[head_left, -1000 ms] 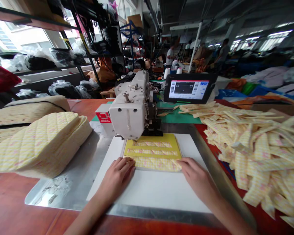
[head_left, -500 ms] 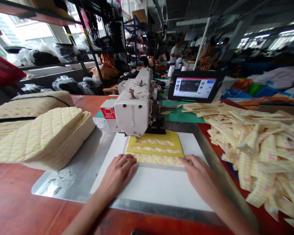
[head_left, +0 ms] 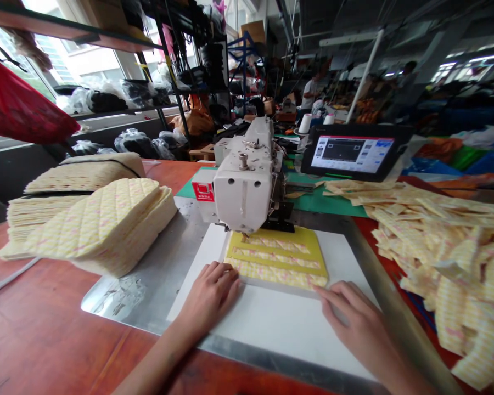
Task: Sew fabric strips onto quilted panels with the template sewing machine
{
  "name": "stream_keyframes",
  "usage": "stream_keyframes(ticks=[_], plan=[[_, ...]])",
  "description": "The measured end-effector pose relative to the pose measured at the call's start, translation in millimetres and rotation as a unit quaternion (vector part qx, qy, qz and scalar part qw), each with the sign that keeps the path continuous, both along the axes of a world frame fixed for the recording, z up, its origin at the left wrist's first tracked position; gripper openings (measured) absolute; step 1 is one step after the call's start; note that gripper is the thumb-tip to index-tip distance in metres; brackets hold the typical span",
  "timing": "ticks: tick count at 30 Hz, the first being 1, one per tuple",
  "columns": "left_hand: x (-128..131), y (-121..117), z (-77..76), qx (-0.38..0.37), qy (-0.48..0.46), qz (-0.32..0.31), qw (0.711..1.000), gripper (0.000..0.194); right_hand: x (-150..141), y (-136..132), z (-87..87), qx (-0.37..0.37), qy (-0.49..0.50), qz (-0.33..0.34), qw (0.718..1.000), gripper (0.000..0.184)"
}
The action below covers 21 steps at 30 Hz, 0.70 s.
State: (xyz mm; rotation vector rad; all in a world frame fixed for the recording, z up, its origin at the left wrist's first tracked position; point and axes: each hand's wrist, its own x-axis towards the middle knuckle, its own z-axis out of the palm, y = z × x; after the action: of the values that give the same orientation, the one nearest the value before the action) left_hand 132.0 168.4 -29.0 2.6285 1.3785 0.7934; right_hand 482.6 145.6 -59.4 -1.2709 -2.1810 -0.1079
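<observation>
We note our left hand (head_left: 209, 299) and right hand (head_left: 352, 312) lying flat and released, grasping nothing. The fingertips (head_left: 323, 291) rest at the lower edge of the quilted fabric (head_left: 275, 273), which lies on a yellow template (head_left: 315, 244) atop a white board (head_left: 280, 323), directly before the sewing machine (head_left: 242, 189) at 12 o'clock. A stack of quilted pads (head_left: 101, 227) sits at 10 o'clock; loose quilted strips (head_left: 440, 258) lie at 2 o'clock.
</observation>
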Motion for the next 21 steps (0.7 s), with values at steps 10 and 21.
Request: stream_keyframes(ticks=[10, 21], plan=[[-3, 6, -6.9, 0.063, -0.017, -0.025, 0.998, 0.021, -4, 18, 44.6, 0.049, -0.046, -0.075, 0.995, 0.021], [-23, 29, -33.1, 0.152, 0.029, -0.091, 0.984, 0.027, 147, 0, 139.0, -0.002, -0.167, -0.251, 0.953, 0.015]])
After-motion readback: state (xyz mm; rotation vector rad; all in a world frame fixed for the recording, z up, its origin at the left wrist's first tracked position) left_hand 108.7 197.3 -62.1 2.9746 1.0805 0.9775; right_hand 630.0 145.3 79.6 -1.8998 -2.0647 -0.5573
